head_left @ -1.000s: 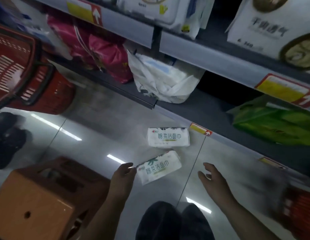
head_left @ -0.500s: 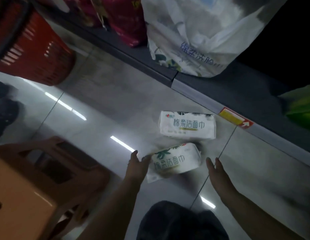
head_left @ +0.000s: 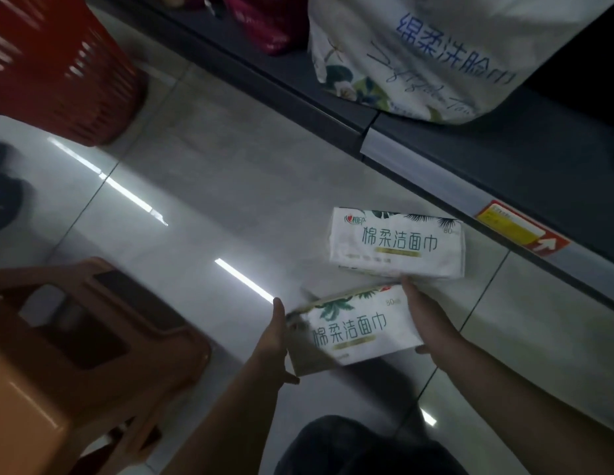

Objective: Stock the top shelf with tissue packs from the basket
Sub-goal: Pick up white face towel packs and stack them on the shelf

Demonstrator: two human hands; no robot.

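Two white tissue packs with green leaf print lie on the grey tiled floor. The near tissue pack [head_left: 357,332] is clasped between both hands: my left hand [head_left: 276,341] presses its left end and my right hand [head_left: 425,320] presses its right end. The far tissue pack [head_left: 398,243] lies flat just beyond, beside the bottom shelf edge, and nothing grips it. The red basket [head_left: 62,73] stands at the upper left on the floor; its inside is out of view.
A bottom shelf rail [head_left: 418,156] with a yellow-red price tag [head_left: 521,228] runs diagonally at the right. On it sit a large white bag [head_left: 435,53] and pink packs [head_left: 264,25]. An orange plastic stool [head_left: 76,354] stands at lower left. My knee [head_left: 360,447] shows below.
The camera has dropped closer to the floor. My right hand has moved in from the right onto the near pack's end, so both hands now clasp it, and the pack has tilted slightly.
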